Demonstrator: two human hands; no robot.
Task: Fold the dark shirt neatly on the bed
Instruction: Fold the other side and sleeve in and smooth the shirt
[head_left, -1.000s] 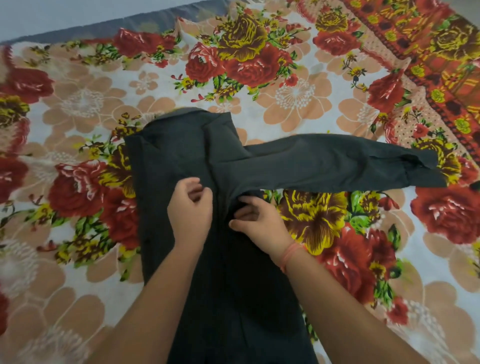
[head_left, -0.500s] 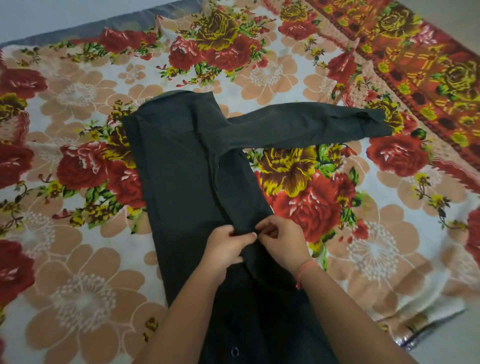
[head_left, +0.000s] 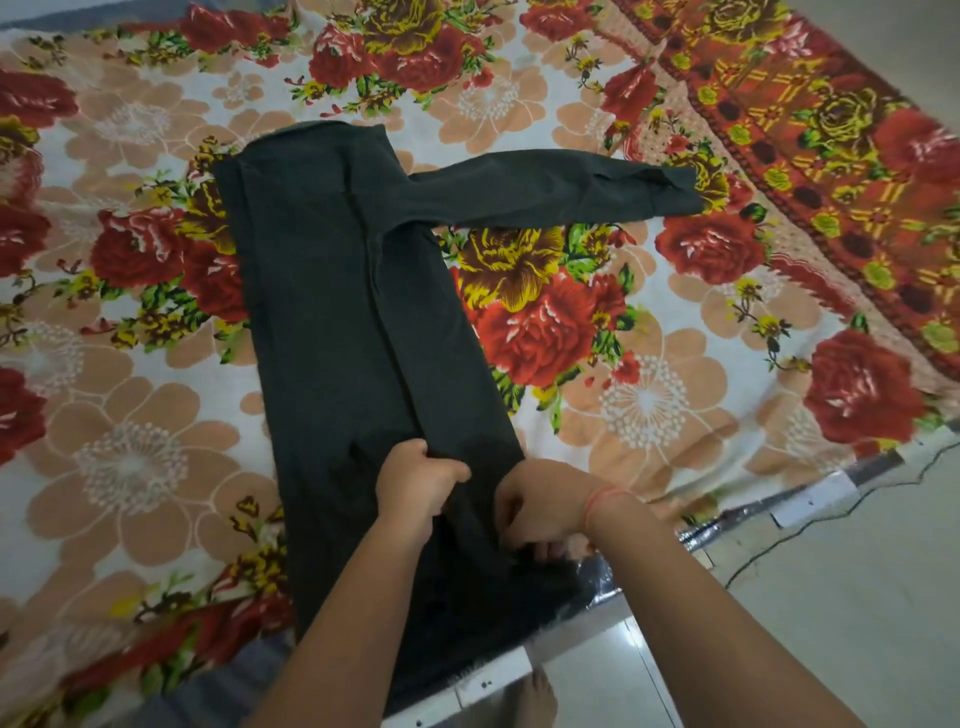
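A floral bedspread (head_left: 649, 395) with red roses and peach blossoms covers the bed, an orange patterned border (head_left: 810, 156) running along its far right edge. Pale floor tiles (head_left: 831, 571) show at lower right, crossed by a thin dark cord (head_left: 810, 525).

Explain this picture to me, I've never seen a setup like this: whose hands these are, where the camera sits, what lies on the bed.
There is no machine here. A person wears one camera on the head, looking down at their own two bare hands. A dark shirt lies flat on a flowered bedsheet, one sleeve stretched out to the right. The left hand grips a fold of the shirt near its lower end. The right hand, with a thin band on the wrist, pinches the cloth close beside it, near the bed's edge.
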